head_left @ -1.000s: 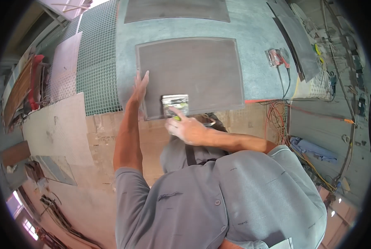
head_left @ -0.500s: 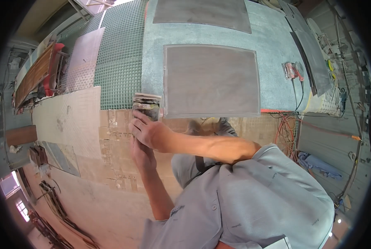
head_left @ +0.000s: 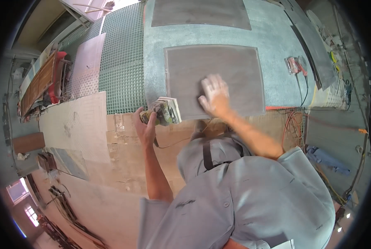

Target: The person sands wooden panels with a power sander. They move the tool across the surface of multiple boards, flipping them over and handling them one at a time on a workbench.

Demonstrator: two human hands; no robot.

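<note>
While the left hand (head_left: 144, 128) grips a sander (head_left: 166, 113), the panel (head_left: 185, 68) lies beneath the spread right hand (head_left: 216, 95).

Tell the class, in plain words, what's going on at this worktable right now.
A person's left hand grips a blocky hand tool with a flat pale pad, tilted at the near left corner of a grey panel. The right hand, fingers spread, is on or just over that panel; blur hides which. A second grey panel lies beyond, and a red tool sits to the right on the blue-green tabletop.
</note>
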